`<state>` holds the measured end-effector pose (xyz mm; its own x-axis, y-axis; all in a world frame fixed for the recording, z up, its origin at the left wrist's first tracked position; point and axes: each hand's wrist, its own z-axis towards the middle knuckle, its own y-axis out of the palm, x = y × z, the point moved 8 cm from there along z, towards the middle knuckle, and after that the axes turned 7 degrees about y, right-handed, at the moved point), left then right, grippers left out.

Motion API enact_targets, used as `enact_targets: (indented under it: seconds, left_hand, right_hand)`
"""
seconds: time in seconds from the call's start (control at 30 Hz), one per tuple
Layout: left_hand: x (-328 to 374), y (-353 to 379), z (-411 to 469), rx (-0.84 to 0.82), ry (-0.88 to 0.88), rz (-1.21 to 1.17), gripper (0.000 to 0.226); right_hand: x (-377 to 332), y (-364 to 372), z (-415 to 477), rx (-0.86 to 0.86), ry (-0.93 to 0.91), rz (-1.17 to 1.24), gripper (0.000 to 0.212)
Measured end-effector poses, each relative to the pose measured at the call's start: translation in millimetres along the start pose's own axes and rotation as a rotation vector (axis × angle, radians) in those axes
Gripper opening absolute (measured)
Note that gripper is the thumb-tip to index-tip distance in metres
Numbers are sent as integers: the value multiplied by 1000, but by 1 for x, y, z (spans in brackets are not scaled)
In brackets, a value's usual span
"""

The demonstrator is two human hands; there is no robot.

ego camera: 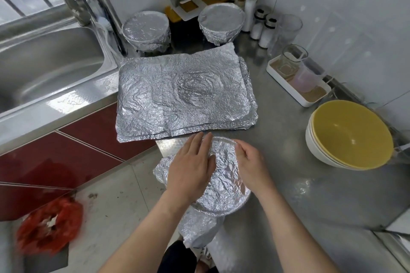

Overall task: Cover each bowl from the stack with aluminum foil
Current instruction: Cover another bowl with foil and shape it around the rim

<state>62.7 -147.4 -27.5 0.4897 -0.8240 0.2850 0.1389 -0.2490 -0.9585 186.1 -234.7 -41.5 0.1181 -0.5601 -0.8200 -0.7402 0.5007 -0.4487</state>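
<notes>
- Head view, far left: sink (44, 62) and red bag (48, 224) lie well apart from the work. I judge no hazard from either.
- Back of counter (299, 195): one covered bowl (145, 29), and a second covered bowl (220, 22) to its right. Both look done. Leave them be.
- Sheets (184, 95): the pile's near-left corner juts past the counter edge. If your forearm catches it, the whole pile may slide to the floor.
- Left hand (190, 166): flat, fingers straight, palm pressing the top of the foil. It grips nothing. Lean too hard over the hollow and the foil will likely sag or split.
- Foil (224, 184): draped over the bowl, which is hidden but for a ridge at its rim. It sits at the counter's near edge, just short of the sheets.
- Loose flaps stick out on the left and hang toward you, not yet tucked. Leave them and the cover may lift off. Tug them down sharply and the bowl could tip off the edge.
- Right hand (250, 162): fingers curled over the far-right rim, crimping foil there. I cannot tell whether the thumb pinches too. Thin foil tears at a hard rim if you drag it rather than fold it.
- Stack (348, 135): bare yellow-lined bowls, well apart on the right, near the wall. A careless reach across with your right elbow could knock it.
</notes>
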Motion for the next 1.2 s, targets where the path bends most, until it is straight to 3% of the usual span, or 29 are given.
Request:
enact_targets:
  seconds: [0.27, 0.4, 0.57, 0.7, 0.97, 1.2]
  left_hand:
    - [-2, 2, 5, -37, 56, -18, 55]
    - [-1, -4, 11, -44, 123, -15, 53]
    - [-4, -13, -11, 43, -65, -69, 55]
    - [-3, -9, -20, 51, -101, -88, 58]
    - [-12, -10, 10, -32, 79, -69, 50]
    - [-13, -3, -11, -73, -71, 18, 57]
  right_hand:
    - [7, 0, -7, 101, 32, -19, 26]
    - [-2, -2, -13, 19, 77, 22, 40]
    - [-3, 4, -3, -83, 78, 4, 42]
    - [-2, 4, -2, -3, 28, -46, 34]
    - [14, 4, -20, 232, 101, 126, 31]
    - [18, 3, -1, 28, 275, 249, 41]
